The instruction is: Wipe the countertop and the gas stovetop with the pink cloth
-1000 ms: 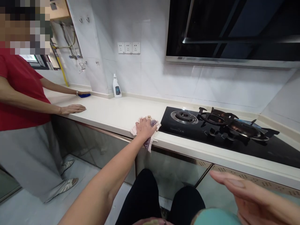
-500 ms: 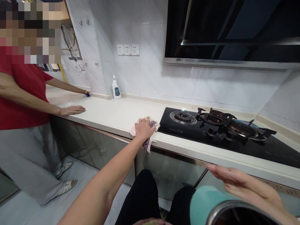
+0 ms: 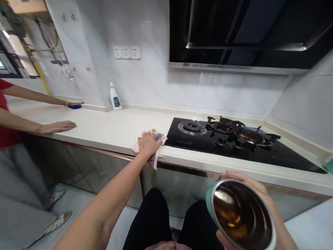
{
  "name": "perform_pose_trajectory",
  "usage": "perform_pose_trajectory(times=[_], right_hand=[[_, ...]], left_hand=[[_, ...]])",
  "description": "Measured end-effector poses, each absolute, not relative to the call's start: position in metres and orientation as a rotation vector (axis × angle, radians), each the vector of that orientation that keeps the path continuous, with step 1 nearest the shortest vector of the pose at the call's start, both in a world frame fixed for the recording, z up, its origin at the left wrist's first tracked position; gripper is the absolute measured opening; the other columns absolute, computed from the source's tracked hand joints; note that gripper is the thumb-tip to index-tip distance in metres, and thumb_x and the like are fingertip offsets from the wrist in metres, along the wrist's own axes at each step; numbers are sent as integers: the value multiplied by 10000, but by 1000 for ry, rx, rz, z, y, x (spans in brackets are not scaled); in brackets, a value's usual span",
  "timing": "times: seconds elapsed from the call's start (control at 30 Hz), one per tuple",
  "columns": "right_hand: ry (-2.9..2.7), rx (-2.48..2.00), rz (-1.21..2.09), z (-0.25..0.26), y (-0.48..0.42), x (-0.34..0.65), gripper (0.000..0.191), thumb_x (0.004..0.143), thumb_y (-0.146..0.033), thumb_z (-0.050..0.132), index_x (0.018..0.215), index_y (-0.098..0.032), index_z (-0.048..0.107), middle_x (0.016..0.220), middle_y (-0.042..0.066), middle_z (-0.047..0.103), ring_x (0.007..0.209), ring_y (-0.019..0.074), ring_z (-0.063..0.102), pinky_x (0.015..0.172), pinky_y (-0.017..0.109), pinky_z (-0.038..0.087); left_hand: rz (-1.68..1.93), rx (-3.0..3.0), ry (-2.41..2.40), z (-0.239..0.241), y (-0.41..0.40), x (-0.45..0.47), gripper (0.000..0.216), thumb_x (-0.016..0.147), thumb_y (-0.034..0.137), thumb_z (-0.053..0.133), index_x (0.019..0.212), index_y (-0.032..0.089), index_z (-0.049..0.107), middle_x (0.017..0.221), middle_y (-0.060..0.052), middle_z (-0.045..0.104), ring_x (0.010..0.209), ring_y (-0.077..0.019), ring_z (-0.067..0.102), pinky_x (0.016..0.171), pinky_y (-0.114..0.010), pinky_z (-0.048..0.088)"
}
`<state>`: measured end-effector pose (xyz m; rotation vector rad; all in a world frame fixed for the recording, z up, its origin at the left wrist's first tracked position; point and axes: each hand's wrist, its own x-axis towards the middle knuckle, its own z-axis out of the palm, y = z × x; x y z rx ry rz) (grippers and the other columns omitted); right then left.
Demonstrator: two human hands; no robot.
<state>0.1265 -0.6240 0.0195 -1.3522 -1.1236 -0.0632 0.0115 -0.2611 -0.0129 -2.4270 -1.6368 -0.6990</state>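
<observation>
My left hand (image 3: 148, 143) presses down on a pale pink cloth (image 3: 153, 139) at the front edge of the white countertop (image 3: 111, 126), just left of the black gas hob (image 3: 234, 142). Part of the cloth hangs over the counter's edge. My right hand (image 3: 262, 205) is wrapped round a teal metal cup (image 3: 238, 215), low at the right in front of the cabinets. The cup is tilted toward me, showing its shiny steel inside.
A person in a red top stands at the left, one hand (image 3: 58, 126) flat on the counter, the other on a blue cloth (image 3: 74, 106) by the wall. A white spray bottle (image 3: 115, 97) stands at the back. A dark range hood (image 3: 247, 34) hangs above the hob.
My right hand went from empty and stretched out to holding the teal cup, which came up into view. The view swung right; my left hand stayed on the cloth.
</observation>
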Motion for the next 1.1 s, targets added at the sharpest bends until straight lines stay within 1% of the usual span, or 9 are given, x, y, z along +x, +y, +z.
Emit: perform_pose_trajectory(times=[0.13, 0.27, 0.4, 0.53, 0.63, 0.73, 0.83, 0.93, 1.1], right_hand=[[-884, -1471, 48, -7, -629, 146, 655, 716, -446, 818, 1330, -371, 603, 1424, 48, 591, 1306, 334, 594, 1067, 516, 548], [-695, -1570, 86, -34, -635, 187, 733, 654, -528, 869, 1303, -323, 594, 1356, 59, 623, 1311, 346, 576, 1117, 549, 492], [-578, -1579, 54, -44, -649, 214, 722, 708, -542, 842, 1336, -312, 569, 1391, 57, 614, 1357, 334, 543, 1149, 532, 454], [-537, -1567, 54, -44, -660, 222, 712, 702, -526, 852, 1315, -297, 572, 1362, 71, 629, 1320, 341, 567, 1120, 537, 470], [-510, -1557, 38, -36, -664, 217, 672, 737, -494, 816, 1330, -305, 562, 1378, 68, 615, 1335, 333, 555, 1119, 519, 477], [-507, -1570, -15, -24, -666, 208, 656, 748, -446, 792, 1347, -316, 561, 1368, 65, 615, 1302, 321, 585, 1081, 478, 525], [-619, -1591, -115, -13, -667, 204, 648, 751, -420, 781, 1359, -311, 585, 1389, 83, 610, 1244, 326, 637, 966, 427, 595], [-826, -1569, -260, -3, -667, 209, 652, 715, -415, 813, 1336, -335, 631, 1387, 76, 632, 1228, 365, 656, 938, 455, 610], [-1063, -1524, -231, 12, -657, 238, 677, 631, -490, 900, 1273, -427, 695, 1198, 35, 740, 1094, 365, 724, 853, 469, 639]], left_hand=[[-680, -2414, -1617, -11, -257, 11, 508, 927, 529, 478, 1279, 215, 668, 1383, -164, 650, 1317, -363, 514, 1052, -523, 433], [-645, -2404, -1598, -9, -252, 10, 534, 919, 543, 454, 1264, 197, 670, 1373, -180, 652, 1308, -379, 529, 1038, -529, 447], [-591, -2417, -1589, -6, -250, 9, 569, 923, 583, 437, 1269, 187, 656, 1399, -177, 640, 1328, -408, 516, 1042, -549, 446], [-546, -2475, -1581, -1, -249, 8, 635, 971, 594, 360, 1365, 156, 599, 1417, -204, 614, 1347, -446, 489, 1057, -592, 419], [-544, -2533, -1557, 1, -248, 7, 701, 964, 618, 392, 1401, 101, 577, 1420, -274, 573, 1356, -475, 470, 1053, -656, 409], [-552, -2531, -1565, 0, -245, 6, 708, 953, 632, 413, 1396, 108, 588, 1426, -266, 567, 1363, -485, 463, 1052, -685, 409], [-539, -2504, -1569, -1, -243, 6, 684, 965, 626, 386, 1350, 110, 618, 1407, -265, 581, 1353, -474, 478, 1044, -679, 425], [-495, -2479, -1584, -1, -243, 5, 668, 974, 622, 366, 1322, 117, 630, 1388, -259, 594, 1341, -465, 490, 1028, -659, 448], [-512, -2441, -1556, -4, -246, 4, 598, 991, 568, 343, 1283, 141, 642, 1422, -236, 583, 1352, -445, 495, 1030, -635, 455]])
